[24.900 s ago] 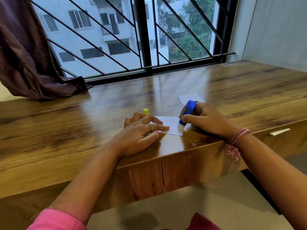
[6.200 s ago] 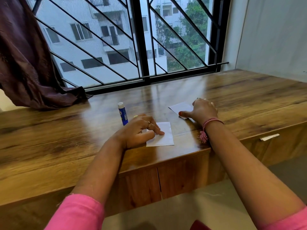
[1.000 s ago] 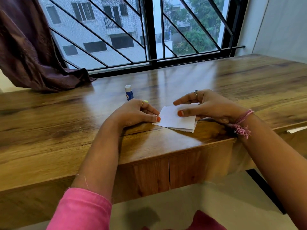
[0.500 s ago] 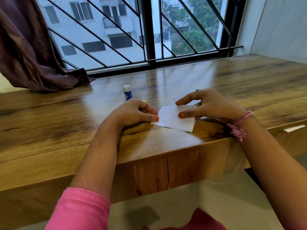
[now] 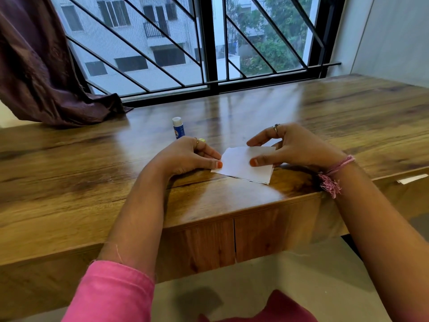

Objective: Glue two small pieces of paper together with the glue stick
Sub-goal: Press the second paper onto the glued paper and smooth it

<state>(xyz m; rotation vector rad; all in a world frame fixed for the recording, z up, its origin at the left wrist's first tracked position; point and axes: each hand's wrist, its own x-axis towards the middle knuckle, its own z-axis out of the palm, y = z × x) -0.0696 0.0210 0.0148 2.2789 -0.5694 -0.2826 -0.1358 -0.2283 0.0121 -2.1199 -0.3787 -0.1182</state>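
Resting on the wooden worktop near its front edge are two white paper pieces, stacked one on the other so that only a thin offset along the near edge tells them apart; the stack is roughly square and turned askew, one corner pointing toward the person's left and another toward the worktop's front edge; no writing shows on the upper sheet. Two hands work on it: the left hand lies curled on the wood with its thumb tip pressing the stack's left corner, fingers folded and gripping nothing; the right hand arches over the far right part of the stack, thumb pressing down on the top sheet, the other fingers spread and raised, so it pins the paper rather than clamping it. One glue stick stands upright behind the left hand, long axis vertical, white end up, blue body bearing a label too small to read; one small yellow cap peeks out just beyond the left knuckles. Each hand wears one ring; the right wrist carries one pink thread bracelet; one dark curtain hangs at the far left.
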